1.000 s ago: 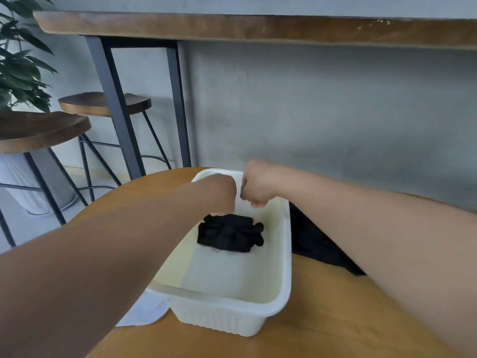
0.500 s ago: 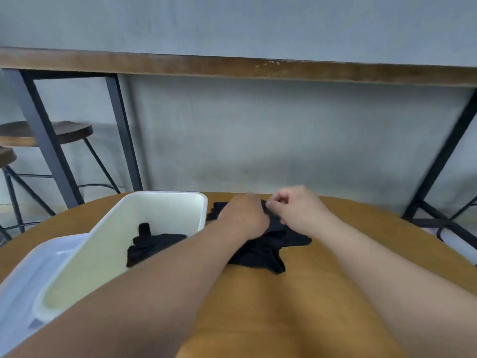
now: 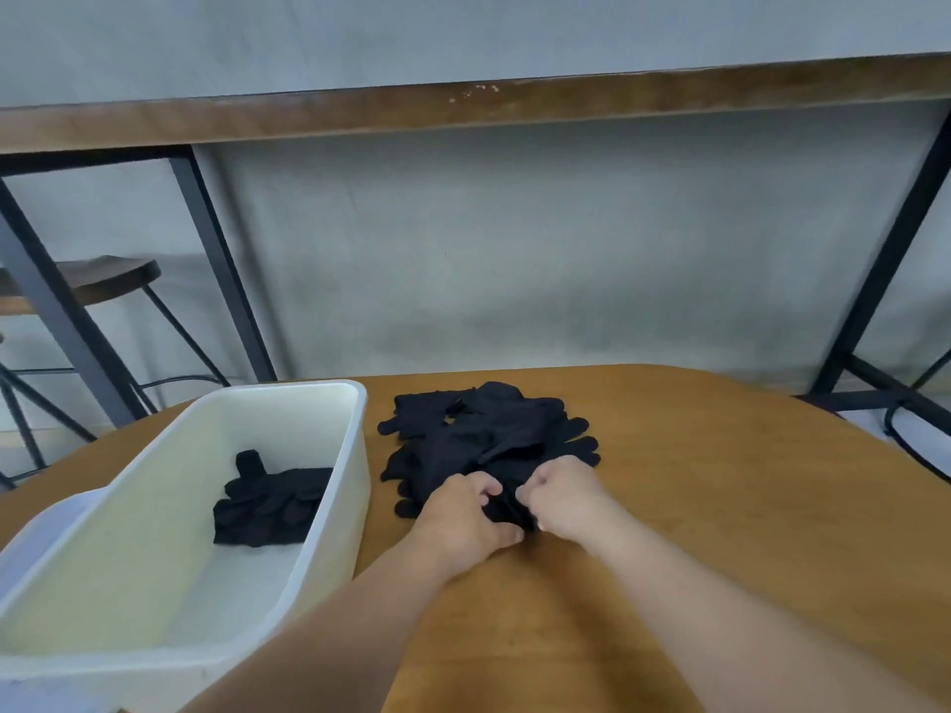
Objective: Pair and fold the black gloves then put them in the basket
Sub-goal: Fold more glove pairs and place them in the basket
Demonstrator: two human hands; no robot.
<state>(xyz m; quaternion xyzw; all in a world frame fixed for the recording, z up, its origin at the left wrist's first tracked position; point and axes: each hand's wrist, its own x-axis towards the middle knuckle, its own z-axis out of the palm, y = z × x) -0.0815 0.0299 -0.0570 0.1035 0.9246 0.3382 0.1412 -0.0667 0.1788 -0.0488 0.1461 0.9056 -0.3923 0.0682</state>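
Note:
A loose pile of black gloves lies on the round wooden table, just right of the white plastic basket. A folded black glove pair rests on the basket's floor. My left hand and my right hand sit side by side at the near edge of the pile. Both have curled fingers that pinch the same black glove between them. The pinched part is mostly hidden by my fingers.
A white lid lies under the basket's left side. Behind the table stand a high wooden counter on black metal legs and a bar stool at the left. A grey wall closes the back.
My hands left the basket, where the folded pair now lies, moved right to the glove pile, then drew back to its near edge and pinched a glove. The view swung right.

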